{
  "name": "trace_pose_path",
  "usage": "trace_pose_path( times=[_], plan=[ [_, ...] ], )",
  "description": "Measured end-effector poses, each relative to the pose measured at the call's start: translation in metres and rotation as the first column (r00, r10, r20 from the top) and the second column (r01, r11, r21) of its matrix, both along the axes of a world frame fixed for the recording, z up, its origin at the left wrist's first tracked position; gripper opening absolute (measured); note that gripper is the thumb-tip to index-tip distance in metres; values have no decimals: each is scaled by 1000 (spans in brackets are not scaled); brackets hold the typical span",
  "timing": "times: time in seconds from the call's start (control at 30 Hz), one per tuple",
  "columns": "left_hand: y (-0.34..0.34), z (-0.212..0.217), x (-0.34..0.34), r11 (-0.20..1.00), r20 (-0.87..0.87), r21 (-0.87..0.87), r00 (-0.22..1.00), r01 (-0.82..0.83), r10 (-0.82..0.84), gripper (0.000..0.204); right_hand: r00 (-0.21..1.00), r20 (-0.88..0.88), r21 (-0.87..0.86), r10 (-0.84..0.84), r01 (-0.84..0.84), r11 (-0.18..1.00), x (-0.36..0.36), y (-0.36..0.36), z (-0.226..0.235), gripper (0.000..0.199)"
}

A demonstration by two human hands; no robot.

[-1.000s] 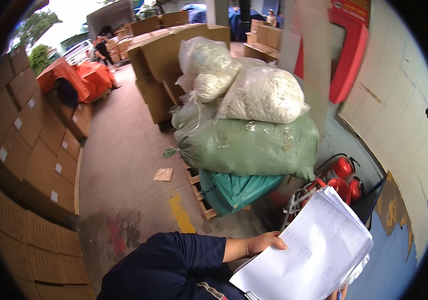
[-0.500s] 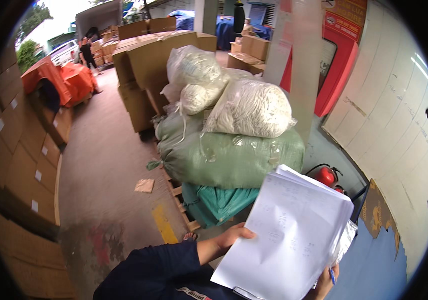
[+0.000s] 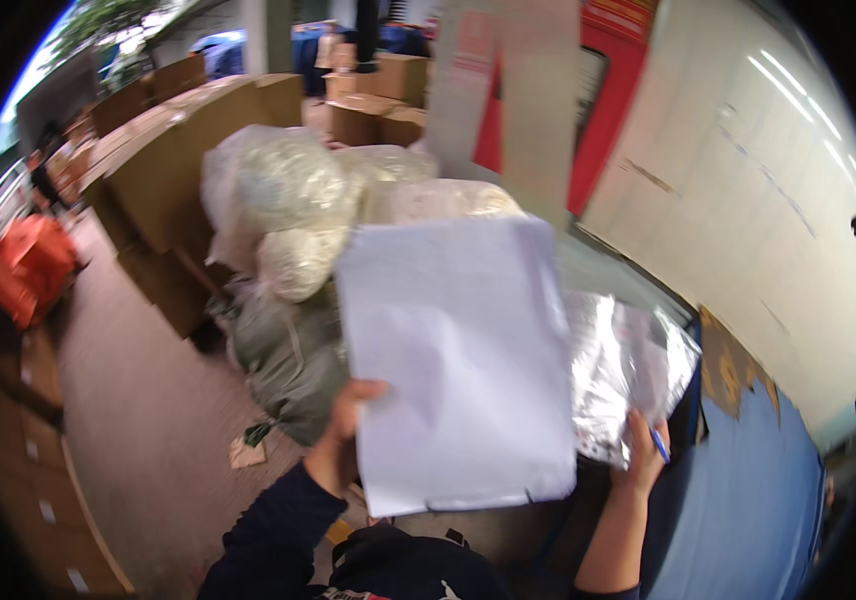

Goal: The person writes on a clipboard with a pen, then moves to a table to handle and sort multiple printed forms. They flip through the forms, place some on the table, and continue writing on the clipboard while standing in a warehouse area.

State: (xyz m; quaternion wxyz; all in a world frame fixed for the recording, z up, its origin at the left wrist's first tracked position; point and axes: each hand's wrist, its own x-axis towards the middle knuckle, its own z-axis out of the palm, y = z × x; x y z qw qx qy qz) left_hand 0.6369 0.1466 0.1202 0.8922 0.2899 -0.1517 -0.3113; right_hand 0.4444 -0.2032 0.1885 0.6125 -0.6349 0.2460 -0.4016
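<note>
**In front of the clear plastic bags (image 3: 283, 180), silver sheet (image 3: 620, 370) beside paper stack (image 3: 458, 370)**

At the stack's left edge, the left hand (image 3: 346, 420) pinches the papers, thumb on the front. The right hand (image 3: 640, 452) pinches the silver sheet near its lower edge, a blue pen (image 3: 660, 446) at the fingers. Earlier this sheet was mostly under the papers; now it is exposed, so each hand holds a different thing. Whether these touch, I cannot tell.
</note>
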Motion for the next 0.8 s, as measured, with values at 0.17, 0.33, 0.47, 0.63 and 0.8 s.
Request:
trace_pose_path(
  times=[0.17,0.33,0.47,0.63,0.8],
  plan=[
    [6,53,80,956,26,-24,956,-292,293,56,982,189,92,-32,14,996,19,-6,8,36],
    [-30,91,200,957,127,9,949,-290,287,53,971,219,98,-96,76,992,2,2,10,37],
    [-76,78,300,784,276,494,923,-377,270,46,972,206,110,-112,91,990,-18,9,10,37],
    [-97,53,359,543,621,572,757,-615,204,43,962,239,149,-134,100,984,-38,11,7,37],
    [-108,61,387,630,615,480,746,-610,254,40,955,228,241,-192,135,961,-45,9,-5,40]
  ],
)
